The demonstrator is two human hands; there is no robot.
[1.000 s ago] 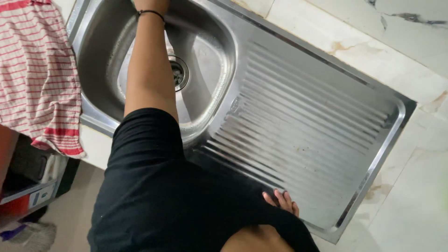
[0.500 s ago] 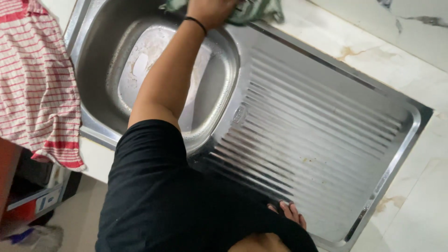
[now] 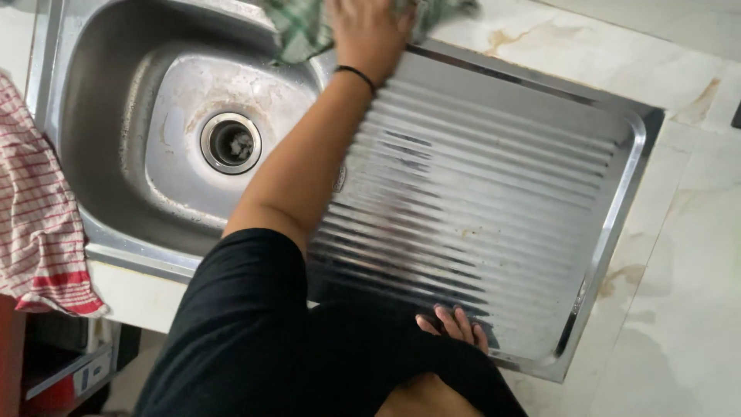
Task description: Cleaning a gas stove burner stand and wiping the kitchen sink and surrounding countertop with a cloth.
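The green checked cloth (image 3: 297,27) lies bunched under the left hand (image 3: 369,31), whose fingers press down on it at the far rim of the steel sink (image 3: 100,100); how tightly they curl cannot be told. A black band (image 3: 355,76) circles the wrist behind them. The right hand (image 3: 454,324) rests with fingers spread flat on the near edge of the ribbed drainboard (image 3: 494,177), holding nothing. Left of the cloth sits the drain (image 3: 230,143); a red striped towel (image 3: 35,224) hangs beyond the basin, marble surface (image 3: 679,293) around
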